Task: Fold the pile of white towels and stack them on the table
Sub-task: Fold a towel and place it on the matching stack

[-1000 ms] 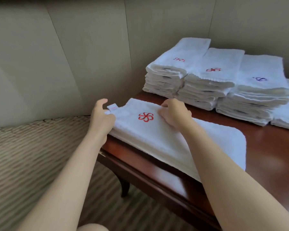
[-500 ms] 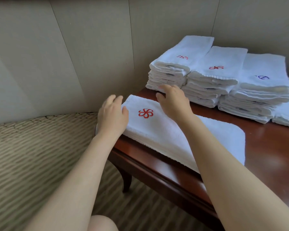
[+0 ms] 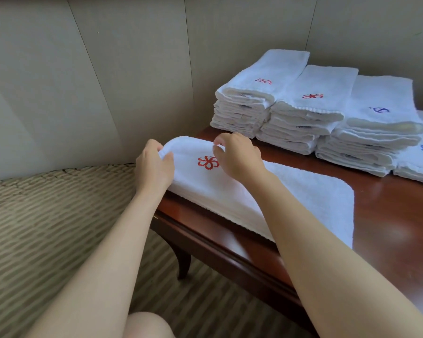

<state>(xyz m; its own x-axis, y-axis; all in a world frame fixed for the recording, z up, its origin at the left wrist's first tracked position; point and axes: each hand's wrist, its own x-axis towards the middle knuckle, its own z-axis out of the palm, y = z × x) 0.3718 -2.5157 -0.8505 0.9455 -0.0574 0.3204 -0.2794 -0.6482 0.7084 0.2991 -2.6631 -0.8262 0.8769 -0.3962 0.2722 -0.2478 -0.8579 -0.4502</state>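
Both hands pinch the far end of a long white towel (image 3: 266,191) (it has a red flower): left hand (image 3: 153,167) at one corner, right hand (image 3: 237,154) at the other. It lies on the brown surface (image 3: 388,215) near the folded stacks (image 3: 315,113).

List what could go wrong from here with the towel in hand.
1. The towel lies along the table's front edge; lifting its far end may drag it off.
2. Left hand and right hand each pinch only a corner, so layers may slip and the fold skew.
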